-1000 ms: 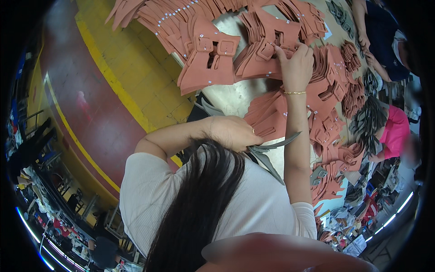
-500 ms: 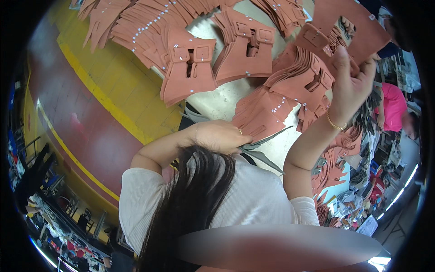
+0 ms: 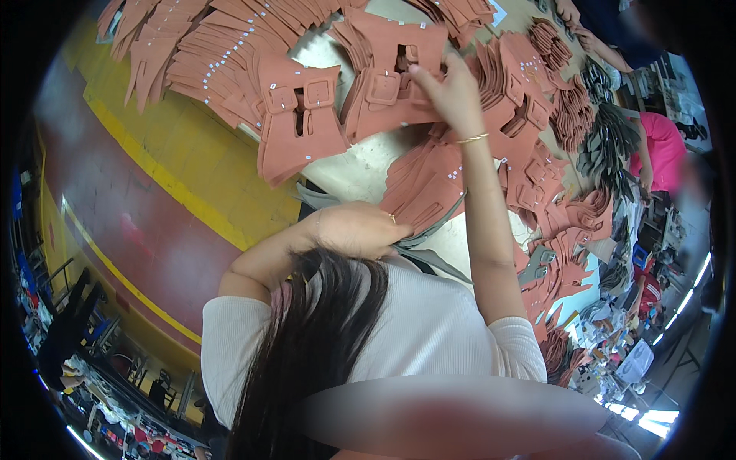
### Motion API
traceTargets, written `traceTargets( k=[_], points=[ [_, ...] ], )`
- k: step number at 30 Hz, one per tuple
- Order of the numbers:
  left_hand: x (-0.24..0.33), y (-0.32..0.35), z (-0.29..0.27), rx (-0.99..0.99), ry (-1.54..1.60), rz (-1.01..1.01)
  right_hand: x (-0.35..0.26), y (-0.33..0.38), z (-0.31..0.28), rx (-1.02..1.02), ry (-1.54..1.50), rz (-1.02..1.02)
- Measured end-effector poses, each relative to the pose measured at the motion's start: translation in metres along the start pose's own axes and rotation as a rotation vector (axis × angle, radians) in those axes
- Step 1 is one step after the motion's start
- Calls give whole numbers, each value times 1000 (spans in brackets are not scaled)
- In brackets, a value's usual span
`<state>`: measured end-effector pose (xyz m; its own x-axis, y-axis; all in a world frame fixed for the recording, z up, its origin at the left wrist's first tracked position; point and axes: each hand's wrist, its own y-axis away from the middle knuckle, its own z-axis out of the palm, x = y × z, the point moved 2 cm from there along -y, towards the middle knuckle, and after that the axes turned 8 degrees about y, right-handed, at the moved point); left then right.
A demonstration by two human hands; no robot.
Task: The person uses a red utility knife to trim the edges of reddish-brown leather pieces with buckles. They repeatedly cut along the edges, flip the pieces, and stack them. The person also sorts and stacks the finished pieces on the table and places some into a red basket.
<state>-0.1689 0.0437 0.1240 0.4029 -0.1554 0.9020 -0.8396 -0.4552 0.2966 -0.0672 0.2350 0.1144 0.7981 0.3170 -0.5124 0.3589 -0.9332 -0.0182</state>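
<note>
In the upper middle, my right hand (image 3: 454, 93) has its thumb over the edge of a reddish-brown leather piece with buckled straps (image 3: 383, 86). This piece lies on top of a stack of similar pieces; part of my grip is hidden behind it. My left hand (image 3: 359, 230), with a ring, is curled at the near end of a fanned pile of reddish-brown leather pieces (image 3: 418, 188). What its fingers hold is hidden. Dark grey-green strips (image 3: 437, 262) lie beside it. Another buckled stack (image 3: 300, 115) sits to the left, and one more (image 3: 517, 115) to the right.
A long overlapping row of leather pieces (image 3: 222, 57) runs along the far left of the pale table (image 3: 360, 165). Dark green pieces (image 3: 609, 146) lie at the right, near a person in pink (image 3: 661, 153). Another person's hands (image 3: 586, 34) are at the far right.
My right hand has swung left and brought the raised buckled piece down onto the middle stack. My left hand stays at the near pile, only slightly shifted.
</note>
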Motion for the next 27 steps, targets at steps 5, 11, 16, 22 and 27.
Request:
traceTargets(
  k=[5,11,16,22,27],
  points=[
    [1,1,-1,16,20,5,12,9,17,188,131,-53],
    [1,0,-2,4,3,24,3,15,12,254,161,-122],
    [1,-1,-2,-17,-19,-5,3,23,8,179,-135,-63],
    [3,1,-1,8,-11,-1,7,12,15,286,41,-123],
    [-1,-1,1,-10,26,-39,8,9,22,159,-149,-71]
  ],
)
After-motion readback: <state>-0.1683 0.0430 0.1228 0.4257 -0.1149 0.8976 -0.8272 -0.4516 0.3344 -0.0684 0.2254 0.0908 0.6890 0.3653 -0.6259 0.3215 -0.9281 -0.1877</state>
